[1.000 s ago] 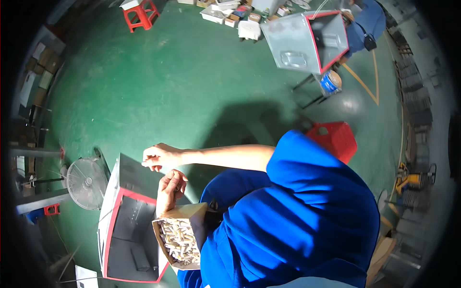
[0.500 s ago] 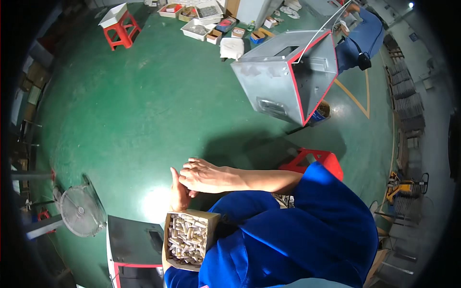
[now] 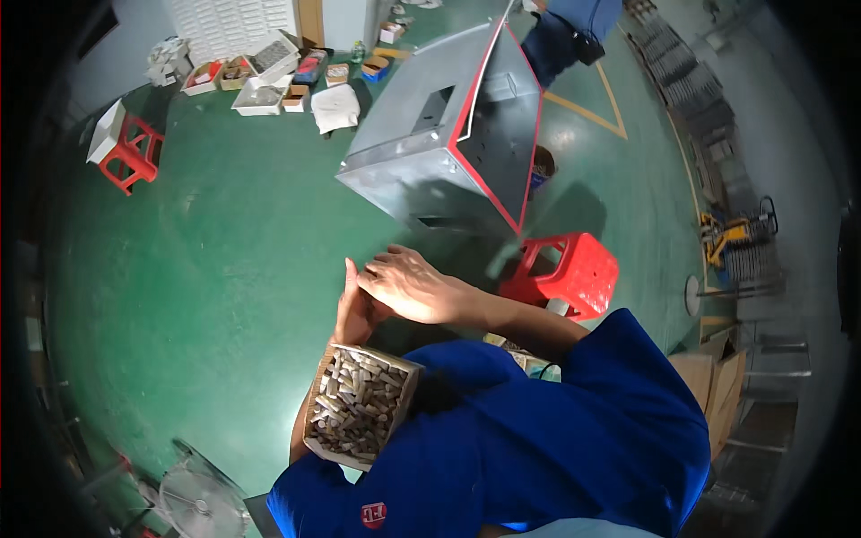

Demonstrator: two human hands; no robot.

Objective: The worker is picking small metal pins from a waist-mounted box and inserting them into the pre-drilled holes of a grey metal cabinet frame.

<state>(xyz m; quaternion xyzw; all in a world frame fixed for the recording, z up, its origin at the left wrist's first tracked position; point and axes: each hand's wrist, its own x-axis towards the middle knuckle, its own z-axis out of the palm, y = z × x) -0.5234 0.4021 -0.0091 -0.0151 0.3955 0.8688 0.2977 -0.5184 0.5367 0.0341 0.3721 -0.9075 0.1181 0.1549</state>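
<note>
From my remote station I read left to right: a red stool (image 3: 133, 154) far left on the green floor (image 3: 206, 269); my left hand (image 3: 352, 309) upright, fingers straight, meeting the right hand (image 3: 408, 285), which lies flat across it; whether either holds anything I cannot tell; the cardboard box (image 3: 359, 405) of small pale cylinders sits just below them on my lap; a grey metal cabinet (image 3: 448, 143) with red edges beyond.

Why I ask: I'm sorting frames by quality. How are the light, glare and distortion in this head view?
Head view: strong fisheye bend with a black rim; bright light washes out the right hand; glare spot on the green floor by the metal box; box of small pieces is sharp; fan sits dim at the edge.
</note>
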